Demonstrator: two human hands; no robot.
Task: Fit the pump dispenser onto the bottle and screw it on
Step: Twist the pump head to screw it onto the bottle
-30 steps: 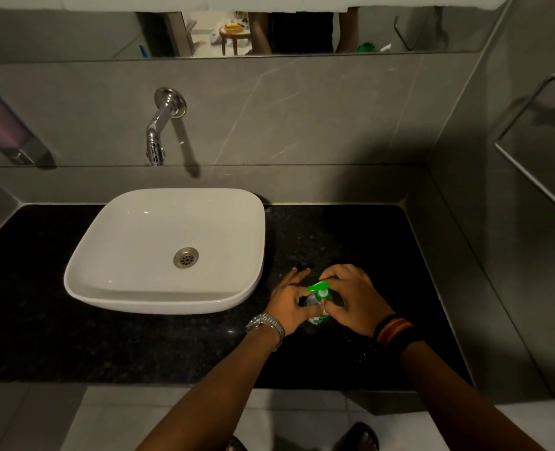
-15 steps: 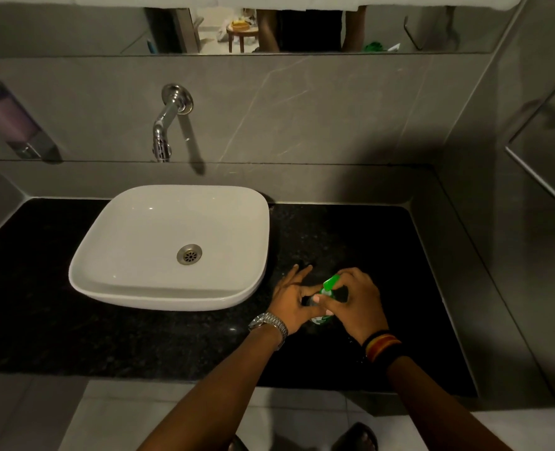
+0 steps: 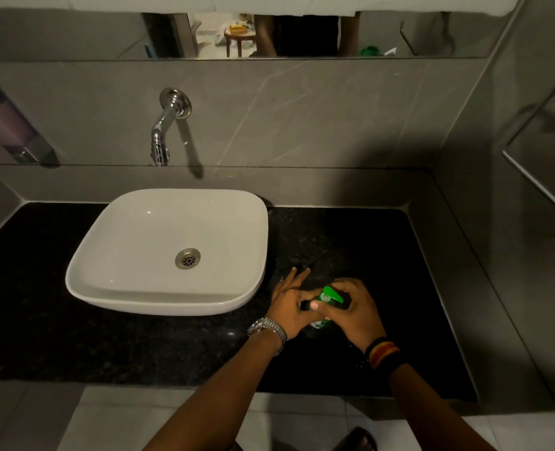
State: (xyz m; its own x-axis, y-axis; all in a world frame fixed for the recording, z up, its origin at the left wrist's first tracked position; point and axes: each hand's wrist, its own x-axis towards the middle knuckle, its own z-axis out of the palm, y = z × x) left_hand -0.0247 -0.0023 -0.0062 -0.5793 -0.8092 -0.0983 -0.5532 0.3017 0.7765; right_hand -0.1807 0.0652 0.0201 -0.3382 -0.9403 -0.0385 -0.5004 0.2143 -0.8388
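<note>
Both hands meet over the dark tabletop (image 3: 351,242), just to the right of the white basin (image 3: 132,242). The left hand (image 3: 290,305) wraps the side of the bottle (image 3: 321,323), its outer fingers stretched toward the wall, a metal watch (image 3: 268,330) on the wrist. The right hand (image 3: 355,312) curls around the top of the bottle, its thumb lying just beside the green pump dispenser (image 3: 331,293), whose nozzle points to the right. The bottle stands on the tabletop between the palms, mostly hidden; only a bit of its label shows. A striped band (image 3: 382,352) circles the right wrist. Above the basin, a chrome tap (image 3: 162,138) juts from the grey tiled wall, beneath a mirror (image 3: 399,34).
</note>
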